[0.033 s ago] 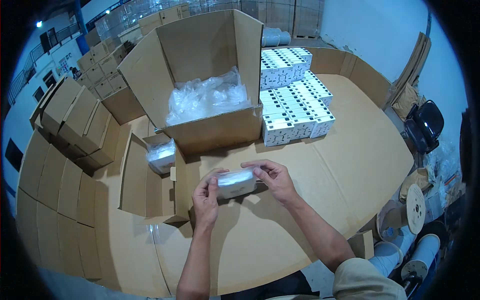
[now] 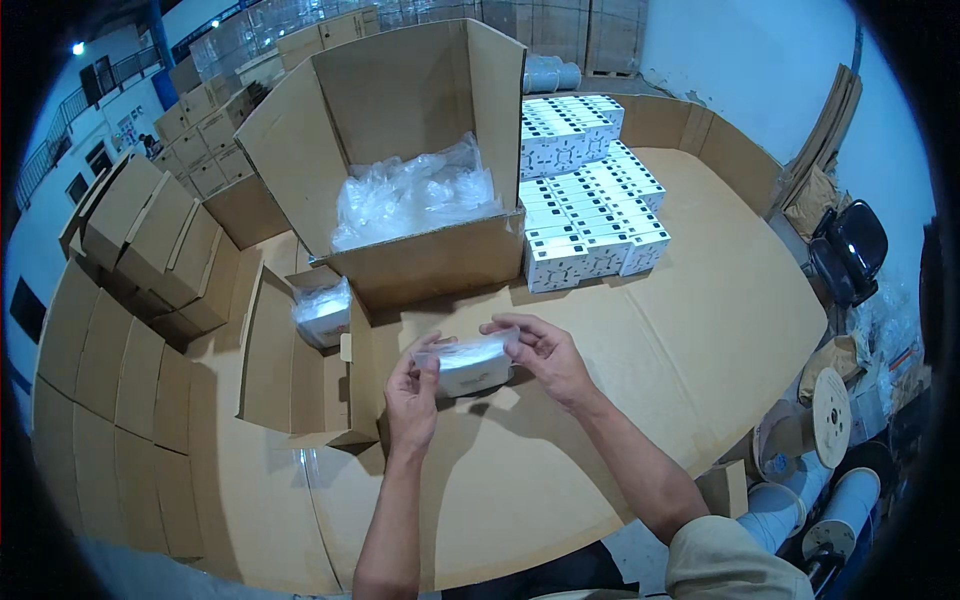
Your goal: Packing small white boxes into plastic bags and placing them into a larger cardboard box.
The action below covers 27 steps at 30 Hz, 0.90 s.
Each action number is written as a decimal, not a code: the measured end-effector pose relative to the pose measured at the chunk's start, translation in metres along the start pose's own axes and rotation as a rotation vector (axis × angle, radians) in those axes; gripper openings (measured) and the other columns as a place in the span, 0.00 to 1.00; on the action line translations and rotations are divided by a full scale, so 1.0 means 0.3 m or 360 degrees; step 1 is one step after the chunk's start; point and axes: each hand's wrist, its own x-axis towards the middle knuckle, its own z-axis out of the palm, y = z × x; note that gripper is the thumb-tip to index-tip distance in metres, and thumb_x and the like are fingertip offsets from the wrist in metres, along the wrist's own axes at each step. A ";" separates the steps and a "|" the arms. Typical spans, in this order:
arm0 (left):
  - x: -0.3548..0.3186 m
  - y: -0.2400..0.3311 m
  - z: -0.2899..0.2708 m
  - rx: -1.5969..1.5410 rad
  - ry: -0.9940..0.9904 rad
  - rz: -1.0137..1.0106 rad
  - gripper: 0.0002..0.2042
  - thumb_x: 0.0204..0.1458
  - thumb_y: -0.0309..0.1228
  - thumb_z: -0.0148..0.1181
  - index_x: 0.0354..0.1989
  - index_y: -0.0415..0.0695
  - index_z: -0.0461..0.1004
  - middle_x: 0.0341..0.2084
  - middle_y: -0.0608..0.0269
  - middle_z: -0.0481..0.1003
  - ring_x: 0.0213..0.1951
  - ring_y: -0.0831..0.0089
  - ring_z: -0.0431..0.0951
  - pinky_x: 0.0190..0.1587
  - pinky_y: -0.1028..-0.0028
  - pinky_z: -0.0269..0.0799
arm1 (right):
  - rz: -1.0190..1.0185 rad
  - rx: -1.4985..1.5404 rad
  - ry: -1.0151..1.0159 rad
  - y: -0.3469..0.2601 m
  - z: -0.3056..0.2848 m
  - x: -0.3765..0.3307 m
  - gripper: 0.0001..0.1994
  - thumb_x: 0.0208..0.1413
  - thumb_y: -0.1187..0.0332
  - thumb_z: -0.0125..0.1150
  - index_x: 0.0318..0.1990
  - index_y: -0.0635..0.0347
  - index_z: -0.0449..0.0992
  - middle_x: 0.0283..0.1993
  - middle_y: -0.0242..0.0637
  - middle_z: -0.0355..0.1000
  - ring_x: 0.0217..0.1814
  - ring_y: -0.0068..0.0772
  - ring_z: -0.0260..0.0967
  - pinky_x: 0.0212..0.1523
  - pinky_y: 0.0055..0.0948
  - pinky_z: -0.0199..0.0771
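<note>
Between both hands, just above the cardboard-covered table, is a small white box in a clear plastic bag [image 2: 472, 368]. My left hand [image 2: 412, 392] grips the bag's left end, thumb toward me and fingers behind. At the other end my right hand [image 2: 548, 360] pinches the plastic near the upper corner, its fingers curled over. To the left stands an open cardboard carton [image 2: 268, 365], with a bagged white box [image 2: 325, 315] at its far end. Clear plastic bags [image 2: 415, 195] fill a larger open carton [image 2: 425, 270] beyond my hands.
Stacked white boxes [image 2: 590, 215] stand right of the large carton. Folded brown cartons [image 2: 150, 245] and a row of closed cartons [image 2: 115, 400] line the left side. A cardboard rim [image 2: 735, 150] borders the table [image 2: 700, 300]. Spools [image 2: 830, 420] and a black chair [image 2: 850, 250] lie beyond the right edge.
The fingers of both hands have shifted slightly on the bag, and the plastic at its right end stands a little higher. Everything else is unchanged.
</note>
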 end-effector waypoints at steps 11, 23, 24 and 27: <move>-0.002 -0.013 -0.008 -0.0006 -0.0225 -0.0101 0.15 0.57 0.24 0.67 0.53 0.39 0.76 0.47 0.61 0.78 0.46 0.78 0.76 0.49 0.77 0.73 | 0.0237 -0.0265 -0.0143 -0.026 -0.004 -0.016 0.20 0.59 0.76 0.66 0.59 0.64 0.74 0.53 0.36 0.77 0.54 0.26 0.73 0.54 0.25 0.78; 0.015 0.024 -0.026 0.0169 -0.0050 -0.0073 0.04 0.54 0.22 0.69 0.37 0.38 0.84 0.44 0.65 0.80 0.35 0.86 0.73 0.37 0.82 0.69 | -0.0016 -0.0392 -0.0133 -0.010 -0.014 -0.003 0.04 0.61 0.73 0.65 0.37 0.66 0.79 0.50 0.44 0.78 0.51 0.27 0.74 0.51 0.27 0.79; 0.014 0.022 -0.026 0.0170 -0.0050 -0.0073 0.04 0.54 0.22 0.69 0.37 0.38 0.84 0.44 0.65 0.80 0.35 0.86 0.73 0.37 0.82 0.69 | -0.0085 -0.0425 -0.0113 -0.007 -0.011 -0.001 0.05 0.61 0.74 0.65 0.34 0.65 0.78 0.49 0.45 0.78 0.51 0.27 0.74 0.51 0.28 0.78; 0.013 0.004 -0.023 0.0060 0.0071 -0.0136 0.05 0.52 0.22 0.71 0.30 0.39 0.80 0.44 0.62 0.79 0.38 0.84 0.74 0.40 0.80 0.70 | -0.0207 -0.0463 -0.0086 0.007 -0.007 0.002 0.07 0.61 0.75 0.65 0.31 0.63 0.75 0.48 0.45 0.78 0.52 0.28 0.73 0.53 0.30 0.74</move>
